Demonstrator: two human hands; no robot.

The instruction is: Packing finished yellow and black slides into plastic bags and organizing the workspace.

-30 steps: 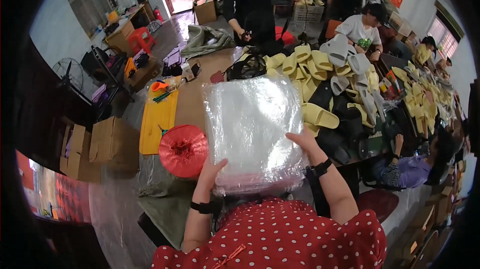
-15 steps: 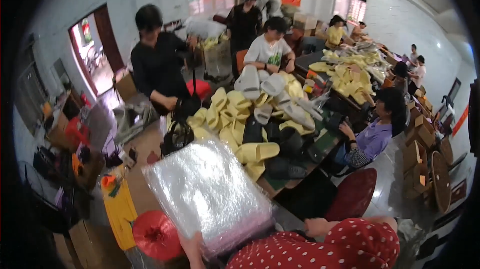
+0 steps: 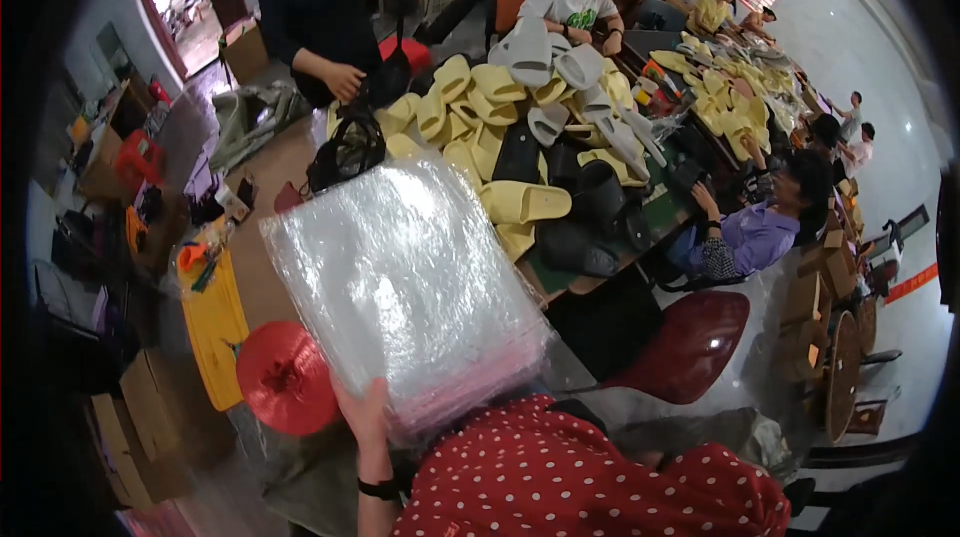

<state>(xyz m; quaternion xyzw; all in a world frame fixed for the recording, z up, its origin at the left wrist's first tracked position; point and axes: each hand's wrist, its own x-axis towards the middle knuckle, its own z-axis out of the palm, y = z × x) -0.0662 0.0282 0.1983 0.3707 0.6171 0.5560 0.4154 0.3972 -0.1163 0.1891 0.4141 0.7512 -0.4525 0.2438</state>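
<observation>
Left hand [image 3: 365,412], thumb and fingers spread, braces the near-left side of the clear bag stack [image 3: 405,277] at the table's [image 3: 258,275] near edge, presumably against slipping; right hand hidden, state can't be told.

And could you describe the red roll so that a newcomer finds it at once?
Start from the brown tabletop and the big stack of shiny clear plastic. Just left of the stack's near part, beside the left hand, sits the red roll. It is thick and round, with a darker centre, unlike the flat yellow piece to its left.
</observation>
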